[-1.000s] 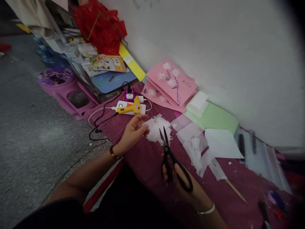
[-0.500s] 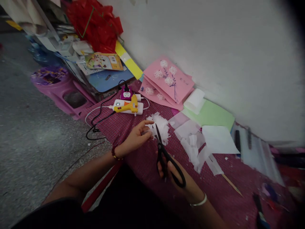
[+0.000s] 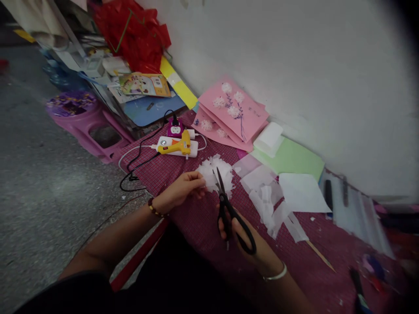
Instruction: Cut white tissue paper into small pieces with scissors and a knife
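Note:
My left hand is closed in a pinch on a small piece of thin white paper, which is hard to tell from the heap of white paper snippets just behind it. My right hand grips black scissors by the handles. Their blades are slightly apart and point away from me, with the tips over the near side of the heap and close to my left fingertips. To the right lie thin white paper strips on the red checked cloth.
A yellow glue gun rests on a white power strip with trailing cords. Behind are pink cards with white flowers, green paper and a white sheet. A pink stool stands left; a pointed wooden stick lies right.
My left hand has drawn back slightly toward me, and its fingers have closed into a tighter pinch. The scissors remain near the heap, their blades still a little apart.

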`<state>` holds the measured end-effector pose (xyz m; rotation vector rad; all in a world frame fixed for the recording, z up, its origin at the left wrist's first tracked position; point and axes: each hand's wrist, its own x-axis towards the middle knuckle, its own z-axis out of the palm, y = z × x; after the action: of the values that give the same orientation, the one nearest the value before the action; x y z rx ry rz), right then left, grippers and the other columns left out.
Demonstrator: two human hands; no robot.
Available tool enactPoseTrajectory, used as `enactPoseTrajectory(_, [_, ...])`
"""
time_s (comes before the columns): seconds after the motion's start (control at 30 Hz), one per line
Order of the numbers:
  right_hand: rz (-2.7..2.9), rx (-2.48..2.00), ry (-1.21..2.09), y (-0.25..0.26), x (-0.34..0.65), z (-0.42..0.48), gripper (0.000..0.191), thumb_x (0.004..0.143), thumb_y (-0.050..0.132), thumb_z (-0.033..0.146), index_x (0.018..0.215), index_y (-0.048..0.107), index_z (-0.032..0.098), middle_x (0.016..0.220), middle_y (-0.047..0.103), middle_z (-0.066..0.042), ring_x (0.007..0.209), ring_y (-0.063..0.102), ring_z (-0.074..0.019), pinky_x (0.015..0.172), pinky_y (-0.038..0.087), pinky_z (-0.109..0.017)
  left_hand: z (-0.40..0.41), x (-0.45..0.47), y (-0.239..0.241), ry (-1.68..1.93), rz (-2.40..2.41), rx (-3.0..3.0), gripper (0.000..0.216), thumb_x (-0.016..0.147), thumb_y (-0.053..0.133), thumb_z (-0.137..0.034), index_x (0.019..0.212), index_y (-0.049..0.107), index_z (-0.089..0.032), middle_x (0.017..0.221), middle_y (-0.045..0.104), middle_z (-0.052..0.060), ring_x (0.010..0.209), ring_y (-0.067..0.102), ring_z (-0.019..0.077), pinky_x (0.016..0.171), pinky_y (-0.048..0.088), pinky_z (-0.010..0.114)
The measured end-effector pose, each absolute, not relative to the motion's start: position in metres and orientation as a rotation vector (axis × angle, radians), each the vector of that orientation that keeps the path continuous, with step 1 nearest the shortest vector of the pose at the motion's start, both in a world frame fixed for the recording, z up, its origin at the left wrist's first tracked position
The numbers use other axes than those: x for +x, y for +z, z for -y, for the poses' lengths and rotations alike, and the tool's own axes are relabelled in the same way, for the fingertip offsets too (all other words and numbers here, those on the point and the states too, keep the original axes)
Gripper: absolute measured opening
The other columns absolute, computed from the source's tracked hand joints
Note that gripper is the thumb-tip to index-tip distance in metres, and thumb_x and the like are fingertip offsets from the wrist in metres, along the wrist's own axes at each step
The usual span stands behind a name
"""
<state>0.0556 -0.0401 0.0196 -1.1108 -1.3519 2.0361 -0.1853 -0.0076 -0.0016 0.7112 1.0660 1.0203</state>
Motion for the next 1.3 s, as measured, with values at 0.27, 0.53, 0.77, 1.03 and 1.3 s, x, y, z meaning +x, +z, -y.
enactPoseTrajectory(0.27, [1.45, -1.078, 2.097, 0.009, 0.075, 0.039, 0.06, 0.089, 0.056, 0.066, 0.132, 0.054, 0.023, 0.097, 0.063, -0.006, 0.08, 0.058, -0.0169, 0.078, 0.045, -0.035, -0.012, -0.187, 0.007, 1.182, -1.124, 0.89, 0.027, 0.073, 0.074, -0.037, 0.066, 0.062, -0.014, 0.056, 0.052, -0.005, 0.049, 0.042, 0.0045, 0.051, 0.033, 0.02])
enactPoseTrajectory(0.53, [1.579, -1.191, 2.018, 0.018, 0.063, 0.028, 0.068, 0.082, 0.061, 0.071, 0.123, 0.054, 0.016, 0.085, 0.057, -0.004, 0.069, 0.054, -0.0141, 0.066, 0.045, -0.031, -0.021, -0.183, 0.004, 0.901, -1.149, 1.008, 0.025, 0.073, 0.067, -0.036, 0.062, 0.055, -0.017, 0.053, 0.048, -0.006, 0.046, 0.041, 0.0057, 0.047, 0.029, 0.021])
enactPoseTrajectory(0.77, [1.478, -1.233, 2.025, 0.018, 0.06, 0.026, 0.061, 0.084, 0.064, 0.065, 0.119, 0.057, 0.016, 0.074, 0.056, 0.001, 0.055, 0.048, -0.0104, 0.053, 0.037, -0.027, -0.024, -0.186, 0.001, 0.876, -1.173, 1.031, 0.022, 0.073, 0.064, -0.034, 0.061, 0.055, -0.018, 0.053, 0.048, -0.005, 0.047, 0.041, 0.0063, 0.046, 0.029, 0.021])
enactPoseTrajectory(1.03, [1.038, -0.902, 2.316, 0.003, 0.076, 0.035, 0.059, 0.092, 0.054, 0.062, 0.132, 0.059, 0.019, 0.089, 0.064, -0.005, 0.074, 0.057, -0.0158, 0.072, 0.044, -0.031, -0.02, -0.188, 0.003, 0.965, -1.273, 1.119, 0.028, 0.074, 0.063, -0.028, 0.098, 0.069, -0.016, 0.072, 0.062, -0.001, 0.052, 0.045, 0.0074, 0.049, 0.033, 0.021])
enactPoseTrajectory(1.3, [1.148, -0.85, 2.206, 0.011, 0.104, 0.074, 0.06, 0.093, 0.051, 0.063, 0.13, 0.058, 0.016, 0.086, 0.061, -0.005, 0.071, 0.054, -0.0153, 0.07, 0.041, -0.032, -0.021, -0.186, 0.009, 1.128, -1.458, 1.573, 0.03, 0.082, 0.061, -0.042, 0.067, 0.068, -0.017, 0.094, 0.068, 0.007, 0.083, 0.061, 0.0166, 0.067, 0.047, 0.026])
